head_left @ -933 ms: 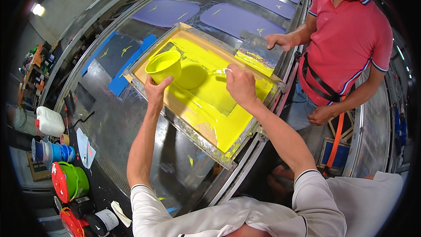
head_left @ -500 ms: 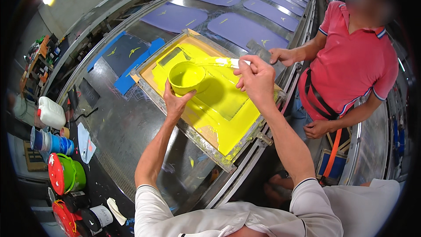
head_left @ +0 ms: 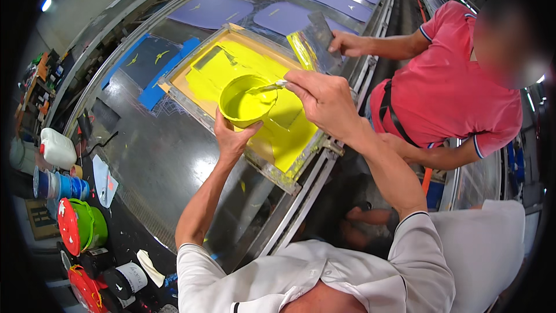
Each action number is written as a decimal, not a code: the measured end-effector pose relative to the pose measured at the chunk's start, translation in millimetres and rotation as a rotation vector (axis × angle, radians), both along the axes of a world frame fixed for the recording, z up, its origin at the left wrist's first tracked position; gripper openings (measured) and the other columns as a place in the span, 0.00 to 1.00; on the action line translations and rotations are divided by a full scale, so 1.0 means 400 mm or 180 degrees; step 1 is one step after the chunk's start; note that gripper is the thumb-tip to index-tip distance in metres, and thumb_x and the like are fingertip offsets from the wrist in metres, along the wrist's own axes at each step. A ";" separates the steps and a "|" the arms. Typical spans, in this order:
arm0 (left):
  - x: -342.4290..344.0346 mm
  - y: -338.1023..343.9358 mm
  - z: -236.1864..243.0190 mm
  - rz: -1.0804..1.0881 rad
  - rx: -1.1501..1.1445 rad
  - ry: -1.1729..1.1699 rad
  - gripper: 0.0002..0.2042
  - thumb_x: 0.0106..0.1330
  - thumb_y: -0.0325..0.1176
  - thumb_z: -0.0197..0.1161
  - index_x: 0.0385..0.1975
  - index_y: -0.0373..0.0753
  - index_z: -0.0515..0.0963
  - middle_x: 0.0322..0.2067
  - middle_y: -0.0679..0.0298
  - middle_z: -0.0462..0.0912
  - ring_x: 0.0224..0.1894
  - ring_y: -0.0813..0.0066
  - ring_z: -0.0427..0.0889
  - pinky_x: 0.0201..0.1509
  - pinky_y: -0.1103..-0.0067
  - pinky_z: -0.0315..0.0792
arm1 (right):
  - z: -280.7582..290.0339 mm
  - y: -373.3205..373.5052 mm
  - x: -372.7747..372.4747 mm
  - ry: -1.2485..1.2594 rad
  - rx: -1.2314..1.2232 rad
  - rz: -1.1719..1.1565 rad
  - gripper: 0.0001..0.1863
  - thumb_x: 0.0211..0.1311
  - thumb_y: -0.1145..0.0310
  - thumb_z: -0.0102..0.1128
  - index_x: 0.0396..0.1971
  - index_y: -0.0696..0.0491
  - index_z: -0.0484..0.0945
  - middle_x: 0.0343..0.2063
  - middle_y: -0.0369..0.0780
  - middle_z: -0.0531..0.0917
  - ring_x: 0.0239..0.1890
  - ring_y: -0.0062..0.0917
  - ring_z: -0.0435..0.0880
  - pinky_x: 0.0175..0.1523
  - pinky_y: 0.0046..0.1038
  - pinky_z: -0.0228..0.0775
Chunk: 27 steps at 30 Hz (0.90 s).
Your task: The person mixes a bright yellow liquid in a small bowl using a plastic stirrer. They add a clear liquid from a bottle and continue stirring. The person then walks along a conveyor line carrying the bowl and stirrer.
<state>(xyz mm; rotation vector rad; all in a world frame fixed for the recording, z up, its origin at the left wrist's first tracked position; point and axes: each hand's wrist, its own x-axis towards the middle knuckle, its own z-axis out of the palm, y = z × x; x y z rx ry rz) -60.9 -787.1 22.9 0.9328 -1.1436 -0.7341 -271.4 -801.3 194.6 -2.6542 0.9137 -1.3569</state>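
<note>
My left hand [head_left: 233, 138] is wrapped round the lower side of a tub [head_left: 246, 117] coated in bright yellow ink, holding it tilted above a screen-printing frame [head_left: 200, 110]. Between the closed fingers of my right hand [head_left: 327, 99] is the handle of a spatula [head_left: 267, 88]. Its yellow-smeared blade reaches over the rim into the tub. Thick yellow ink [head_left: 289, 149] covers much of the mesh below. At the frame's far right corner, a co-worker's hand [head_left: 349, 43] holds up a squeegee [head_left: 315, 43] with a yellow-coated edge.
The frame lies on a long metal printing table [head_left: 150, 162] with rows of purple panels [head_left: 211, 10]. Blue tape [head_left: 168, 78] borders a dark printed piece. At left stand a white jerrycan [head_left: 58, 148], tape rolls [head_left: 61, 185] and a green bucket [head_left: 87, 226]. The co-worker [head_left: 446, 81] stands at right.
My right hand has drawn the spatula from beyond the tub's far rim down into the tub. The co-worker has raised the squeegee toward the frame. The view has shifted slightly.
</note>
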 end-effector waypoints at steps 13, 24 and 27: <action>-0.164 0.372 0.089 -0.0478 0.0271 -0.0169 0.44 0.44 0.26 0.82 0.64 0.32 0.64 0.58 0.58 0.74 0.62 0.66 0.75 0.68 0.70 0.69 | -0.103 0.468 -0.198 -0.0335 0.0001 -0.0242 0.14 0.56 0.83 0.67 0.43 0.58 0.81 0.32 0.45 0.87 0.31 0.36 0.89 0.35 0.30 0.81; -0.275 0.856 0.139 -0.0403 0.0604 -0.0666 0.43 0.44 0.29 0.84 0.63 0.33 0.66 0.56 0.57 0.77 0.58 0.67 0.79 0.65 0.71 0.72 | -0.109 0.888 -0.359 -0.0670 0.0298 0.0029 0.18 0.51 0.79 0.73 0.45 0.54 0.83 0.30 0.39 0.85 0.27 0.30 0.86 0.30 0.27 0.77; -0.294 0.984 0.124 -0.0278 0.0613 -0.0706 0.44 0.44 0.32 0.85 0.63 0.33 0.67 0.55 0.57 0.78 0.57 0.68 0.80 0.64 0.72 0.72 | -0.077 1.003 -0.384 -0.0475 0.0642 0.0084 0.20 0.50 0.80 0.72 0.45 0.53 0.82 0.30 0.39 0.85 0.27 0.30 0.85 0.29 0.27 0.76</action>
